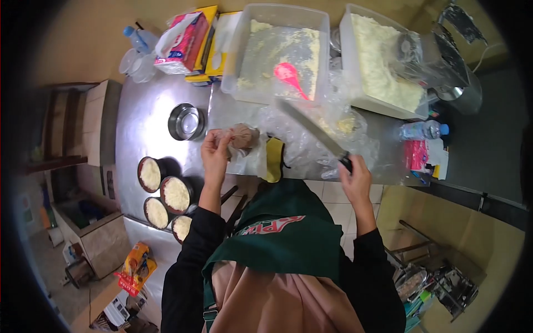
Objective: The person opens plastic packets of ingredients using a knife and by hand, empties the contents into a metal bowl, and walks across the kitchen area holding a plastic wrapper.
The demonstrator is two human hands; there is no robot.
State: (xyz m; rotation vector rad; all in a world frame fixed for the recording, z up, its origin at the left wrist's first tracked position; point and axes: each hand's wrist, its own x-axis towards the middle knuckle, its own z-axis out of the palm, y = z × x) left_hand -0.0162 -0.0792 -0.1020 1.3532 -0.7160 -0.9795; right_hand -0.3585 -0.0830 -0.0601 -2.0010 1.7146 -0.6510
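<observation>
My right hand [356, 178] is closed round the black handle of a knife [319, 133]. Its long blade points up and left over crumpled clear plastic bags [286, 125]. At the table's near side my left hand [214, 152] pinches the gathered end of a small plastic bag with brown contents [243, 137]. A yellow and black piece [273, 161], its kind unclear, hangs at the table edge between my hands. Left of the bag stands a round metal pan [186, 122]. Several dark round tins [176, 194] topped with pale shreds stand at the lower left.
A clear tub [233, 83] with pale crumbs holds a pink spoon [287, 73]. To its right, another tub [383, 105] is full of pale shreds beside a metal machine [436, 61]. A water bottle [425, 130] lies at the right, a tissue pack [180, 44] at the back left.
</observation>
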